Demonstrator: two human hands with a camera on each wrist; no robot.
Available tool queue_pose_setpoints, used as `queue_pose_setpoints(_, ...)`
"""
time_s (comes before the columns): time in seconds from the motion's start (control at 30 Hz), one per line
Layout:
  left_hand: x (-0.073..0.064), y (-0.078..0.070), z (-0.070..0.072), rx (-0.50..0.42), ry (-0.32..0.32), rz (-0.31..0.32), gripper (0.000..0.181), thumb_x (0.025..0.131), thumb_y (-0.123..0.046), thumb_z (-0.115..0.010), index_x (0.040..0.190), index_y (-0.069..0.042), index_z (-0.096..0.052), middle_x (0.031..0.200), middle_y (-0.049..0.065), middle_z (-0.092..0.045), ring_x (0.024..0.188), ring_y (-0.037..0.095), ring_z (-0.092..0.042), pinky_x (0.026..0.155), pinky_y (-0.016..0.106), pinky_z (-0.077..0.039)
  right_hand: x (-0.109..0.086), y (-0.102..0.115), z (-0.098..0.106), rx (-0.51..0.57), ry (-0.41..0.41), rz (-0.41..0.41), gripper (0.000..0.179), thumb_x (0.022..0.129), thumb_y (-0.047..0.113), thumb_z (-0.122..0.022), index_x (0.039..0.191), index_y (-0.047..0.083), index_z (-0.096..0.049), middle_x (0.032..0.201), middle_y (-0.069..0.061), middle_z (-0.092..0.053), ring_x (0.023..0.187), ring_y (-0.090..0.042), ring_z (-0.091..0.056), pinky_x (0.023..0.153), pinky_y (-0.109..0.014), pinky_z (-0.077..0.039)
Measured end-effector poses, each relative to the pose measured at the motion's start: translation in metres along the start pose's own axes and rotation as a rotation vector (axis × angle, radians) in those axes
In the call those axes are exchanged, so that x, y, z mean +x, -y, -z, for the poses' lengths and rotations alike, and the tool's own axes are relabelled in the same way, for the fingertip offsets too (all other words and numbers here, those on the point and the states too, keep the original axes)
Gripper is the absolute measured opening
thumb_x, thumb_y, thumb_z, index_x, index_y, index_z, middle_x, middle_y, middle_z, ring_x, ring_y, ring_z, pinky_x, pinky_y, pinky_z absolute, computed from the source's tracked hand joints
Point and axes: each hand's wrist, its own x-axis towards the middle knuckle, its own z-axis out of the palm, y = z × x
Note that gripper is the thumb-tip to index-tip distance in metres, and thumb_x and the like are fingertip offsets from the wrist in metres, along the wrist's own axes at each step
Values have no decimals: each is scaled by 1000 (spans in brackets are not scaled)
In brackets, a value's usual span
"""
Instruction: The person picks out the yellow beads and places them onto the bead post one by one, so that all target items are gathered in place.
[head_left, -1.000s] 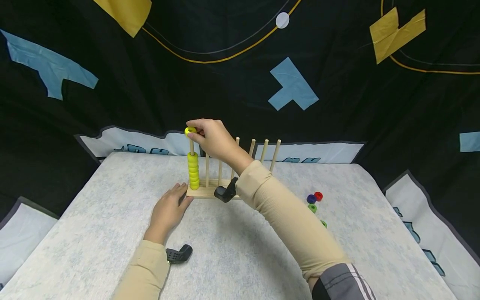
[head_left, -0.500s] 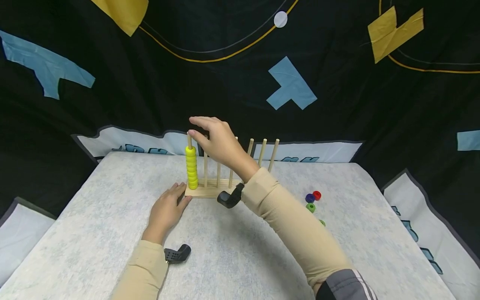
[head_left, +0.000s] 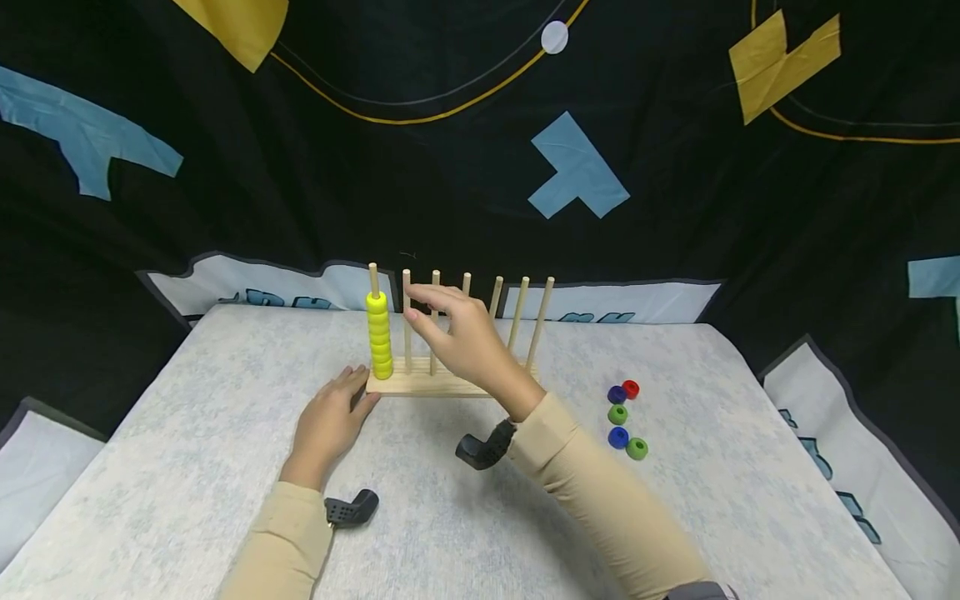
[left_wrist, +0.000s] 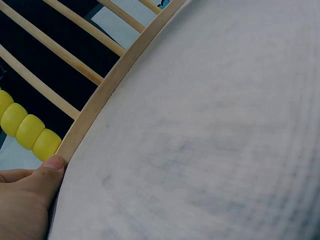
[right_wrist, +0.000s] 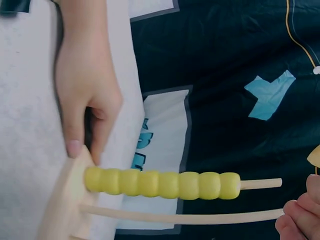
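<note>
A wooden peg stand (head_left: 431, 385) with a row of upright dowels stands at the back of the table. On its leftmost dowel is a stack of yellow beads (head_left: 379, 337), the dowel's tip bare above them. My left hand (head_left: 326, 427) holds the left end of the base, thumb (left_wrist: 54, 162) on the front edge and fingers at the back. My right hand (head_left: 471, 340) is in the air before the dowels with nothing in it, thumb and fingers apart. Its fingertips (right_wrist: 300, 215) overlap the tip of the second dowel in the right wrist view.
Right of the stand lie several loose beads: a red bead (head_left: 631, 389), a dark blue bead (head_left: 617, 395), a green bead (head_left: 618, 415), a blue bead (head_left: 618, 437) and another green bead (head_left: 637, 448). A black curtain (head_left: 420, 192) hangs behind the table.
My right hand has let go of a yellow bead, which dropped onto the stack on the left dowel. The hand then moved right and down. My left hand has stayed put.
</note>
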Motion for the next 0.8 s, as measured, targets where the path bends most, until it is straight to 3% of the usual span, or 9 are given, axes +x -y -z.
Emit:
queue_pose_setpoints(0.33, 1, 0, -1, 12, 9, -20, 56, 103, -38, -53, 149, -8, -44, 157, 15, -40, 146, 41, -34, 116, 66, -29, -41, -13, 5, 17, 12, -74, 37, 100, 26, -62, 134, 11, -62, 137, -3, -64, 124, -17, -61, 102, -33, -54)
queue_pose_setpoints(0.8, 2, -1, -4, 2, -4, -18, 57, 104, -39, -51, 149, -6, -44, 156, 16, -40, 147, 40, -33, 116, 65, -28, -91, -45, 18, 2, 10, -207, 36, 100, 28, -61, 133, 14, -64, 137, -2, -63, 127, -21, -59, 105, -42, -52)
